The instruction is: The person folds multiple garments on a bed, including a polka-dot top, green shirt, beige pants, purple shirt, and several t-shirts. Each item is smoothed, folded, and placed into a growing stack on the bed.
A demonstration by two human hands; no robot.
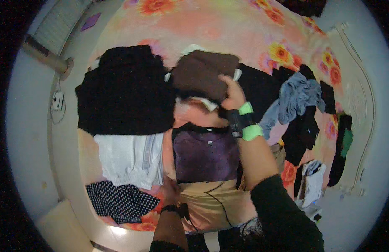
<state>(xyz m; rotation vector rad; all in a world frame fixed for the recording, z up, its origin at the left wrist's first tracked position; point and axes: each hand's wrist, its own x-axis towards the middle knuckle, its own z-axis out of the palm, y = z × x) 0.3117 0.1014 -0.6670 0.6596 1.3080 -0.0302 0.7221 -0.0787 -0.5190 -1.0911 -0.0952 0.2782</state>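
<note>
My right hand (235, 95), with a black and green band at the wrist, is at the right edge of a brown folded garment (203, 71). Its thumb lies on top of the cloth, and the other fingers are mostly hidden. White cloth (208, 103) shows from under the brown piece. Nearer to me, a dark purple folded shirt (206, 155) lies flat with its neckline away from me. Beside its lower left corner is my left hand (171, 191), dim and blurred, so its fingers cannot be made out.
Left on the flowered bedspread (194, 21) lie a large black garment (125, 90), white trousers (127, 157) and a dotted dark cloth (121, 201). To the right are black clothes (257, 86) and a crumpled grey-blue garment (297, 96). A black cord (219, 201) crosses near me.
</note>
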